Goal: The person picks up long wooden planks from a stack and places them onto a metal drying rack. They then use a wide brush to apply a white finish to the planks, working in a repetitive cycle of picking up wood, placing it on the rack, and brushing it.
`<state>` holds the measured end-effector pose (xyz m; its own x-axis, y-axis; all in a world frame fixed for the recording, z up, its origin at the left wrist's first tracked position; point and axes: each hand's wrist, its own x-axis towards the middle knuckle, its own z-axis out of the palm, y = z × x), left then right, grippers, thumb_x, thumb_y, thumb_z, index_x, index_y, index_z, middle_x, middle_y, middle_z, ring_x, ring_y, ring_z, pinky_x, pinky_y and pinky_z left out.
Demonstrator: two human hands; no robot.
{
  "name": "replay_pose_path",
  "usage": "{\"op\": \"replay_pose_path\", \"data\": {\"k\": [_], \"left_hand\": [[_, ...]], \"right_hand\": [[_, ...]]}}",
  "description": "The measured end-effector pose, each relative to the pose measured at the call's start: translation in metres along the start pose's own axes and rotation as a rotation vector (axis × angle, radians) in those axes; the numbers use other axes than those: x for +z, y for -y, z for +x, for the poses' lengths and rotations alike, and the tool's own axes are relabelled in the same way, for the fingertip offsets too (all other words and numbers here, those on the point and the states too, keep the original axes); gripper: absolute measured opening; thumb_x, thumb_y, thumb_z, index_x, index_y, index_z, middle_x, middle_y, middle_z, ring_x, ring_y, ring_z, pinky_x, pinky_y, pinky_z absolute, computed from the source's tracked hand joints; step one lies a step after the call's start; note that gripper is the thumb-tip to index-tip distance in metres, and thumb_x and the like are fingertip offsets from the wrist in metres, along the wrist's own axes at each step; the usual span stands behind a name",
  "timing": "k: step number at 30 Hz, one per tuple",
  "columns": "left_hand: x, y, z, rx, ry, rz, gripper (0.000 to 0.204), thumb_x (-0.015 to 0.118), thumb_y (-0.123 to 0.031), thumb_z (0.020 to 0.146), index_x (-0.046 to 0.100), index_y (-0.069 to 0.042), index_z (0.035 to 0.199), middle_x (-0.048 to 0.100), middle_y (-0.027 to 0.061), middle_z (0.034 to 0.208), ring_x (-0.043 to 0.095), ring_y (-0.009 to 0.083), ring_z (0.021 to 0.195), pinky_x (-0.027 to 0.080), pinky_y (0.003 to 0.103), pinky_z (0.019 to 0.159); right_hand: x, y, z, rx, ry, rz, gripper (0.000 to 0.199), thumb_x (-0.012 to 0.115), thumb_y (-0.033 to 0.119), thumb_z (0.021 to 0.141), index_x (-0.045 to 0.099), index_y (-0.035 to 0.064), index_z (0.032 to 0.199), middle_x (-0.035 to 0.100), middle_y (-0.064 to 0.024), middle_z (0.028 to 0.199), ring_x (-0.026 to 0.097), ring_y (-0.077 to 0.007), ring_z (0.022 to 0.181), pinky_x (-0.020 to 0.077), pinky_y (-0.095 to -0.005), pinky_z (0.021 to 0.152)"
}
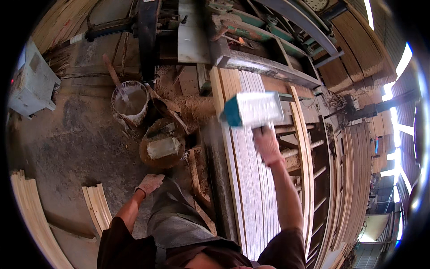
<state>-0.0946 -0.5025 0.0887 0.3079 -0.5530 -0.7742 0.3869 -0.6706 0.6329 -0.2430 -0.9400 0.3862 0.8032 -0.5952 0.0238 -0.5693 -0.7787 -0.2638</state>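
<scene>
My right hand, in a pale work glove, is closed round the handle of a glue roller. The roller has a white-smeared box body and a teal end. It is over the long wooden strips lying side by side, whose tops are coated white; whether it touches them I cannot tell. My left hand, also gloved, hangs low beside the edge of my grey apron. Its fingers look loosely stretched, with nothing visible in them.
A crusted bucket with a stirring stick stands left of the bench. Beside it, a round brown container bears a whitish block. A machine frame crosses the strips' far end. Timber strips lie at left; board stacks stand at right.
</scene>
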Motion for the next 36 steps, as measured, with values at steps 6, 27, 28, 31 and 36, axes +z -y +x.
{"op": "replay_pose_path", "data": {"k": [6,27,28,31,36], "left_hand": [[-0.025,-0.044,0.007,-0.053,-0.066,-0.036,0.063,0.062,-0.054,0.095,0.071,0.005,0.115,0.074,0.0126,0.106,0.067,0.0215,0.093,0.052,0.038,0.086],[-0.039,0.024,0.028,-0.154,0.0,-0.036,0.045,0.066,-0.041,0.096,0.071,0.004,0.1,0.072,0.0074,0.091,0.066,0.0204,0.08,0.051,0.035,0.076],[-0.037,0.035,0.042,-0.096,0.022,-0.056,0.045,0.067,-0.041,0.096,0.071,0.004,0.101,0.072,0.0066,0.091,0.066,0.0198,0.08,0.051,0.035,0.076],[-0.043,-0.017,0.028,-0.154,-0.053,-0.426,0.041,0.07,-0.039,0.096,0.072,0.002,0.101,0.07,0.0058,0.09,0.065,0.0179,0.078,0.051,0.033,0.073],[-0.051,-0.042,0.016,-0.122,-0.132,-0.511,0.04,0.071,-0.038,0.096,0.07,0.002,0.102,0.068,0.0056,0.086,0.063,0.0171,0.075,0.053,0.034,0.071]], "right_hand": [[-0.003,0.049,0.185,0.325,0.076,0.528,0.047,0.053,0.05,0.102,0.06,0.0034,0.094,0.054,-0.0017,0.067,0.053,-0.014,0.052,0.0471,-0.0328,0.044],[0.008,0.056,0.131,0.261,0.063,0.488,0.048,0.053,0.045,0.106,0.061,-0.0024,0.098,0.056,-0.0063,0.065,0.057,-0.0157,0.052,0.0492,-0.034,0.046],[0.016,0.052,0.158,0.13,0.003,0.418,0.049,0.052,0.045,0.105,0.062,-0.0029,0.104,0.061,-0.0119,0.07,0.059,-0.0196,0.052,0.0509,-0.0361,0.047],[0.018,0.078,0.203,0.387,-0.009,0.525,0.047,0.055,0.042,0.105,0.063,-0.004,0.108,0.061,-0.0122,0.072,0.059,-0.021,0.051,0.0514,-0.0364,0.044],[0.023,0.038,0.183,0.286,-0.016,0.604,0.038,0.06,0.039,0.101,0.061,0.0015,0.095,0.057,-0.004,0.067,0.053,-0.0136,0.05,0.045,-0.0311,0.042]]}}
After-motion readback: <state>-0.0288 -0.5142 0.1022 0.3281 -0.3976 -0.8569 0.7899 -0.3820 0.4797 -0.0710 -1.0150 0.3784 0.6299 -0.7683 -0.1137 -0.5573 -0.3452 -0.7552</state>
